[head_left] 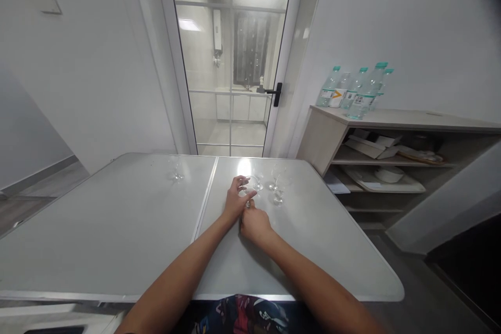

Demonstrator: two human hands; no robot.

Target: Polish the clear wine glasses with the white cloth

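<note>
In the head view my left hand (236,199) curls around a clear stemmed glass (247,183), thumb on the near side. My right hand (256,223) is closed at the lower, near end of that glass, its index finger and thumb by the stem. The hands partly hide the glass, and its transparent outline is hard to follow. Just beyond and to the right stand other clear stemmed glasses, one close to my left fingertips (257,183) and another glass (277,197) farther right. One more glass (177,172) stands alone across the table seam.
The white table (117,240) has a metal seam and edge trim. A shelf unit (332,135) at the right holds plastic bottles (362,99) on top and boxes and a tray inside. Behind the table is a glazed door (250,78) with a black handle.
</note>
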